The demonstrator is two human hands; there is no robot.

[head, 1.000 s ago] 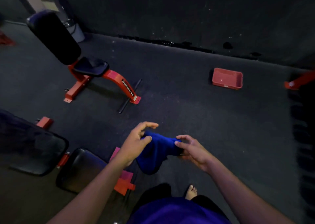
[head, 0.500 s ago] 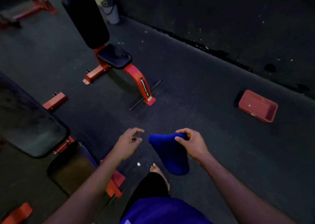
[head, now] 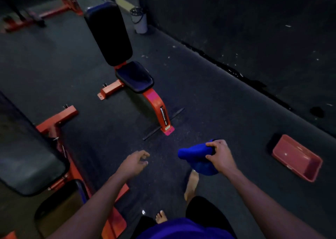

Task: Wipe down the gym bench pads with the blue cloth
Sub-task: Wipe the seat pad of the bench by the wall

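Note:
My right hand grips the bunched blue cloth, which hangs above the dark floor. To its left my left hand is apart from the cloth, fingers loosely curled and holding nothing. Ahead stands a red-framed bench with an upright black back pad and a small black seat pad. A second bench is close at my left, with a large black pad and a smaller seat pad below it.
A red plastic tray lies on the floor at the right. A white bin stands by the dark wall behind the far bench. More red frames are at the top left. My bare feet are below the hands.
My left hand has let go of the cloth and moved left; the right hand alone holds it. The view has swung so the far bench now sits nearer the centre.

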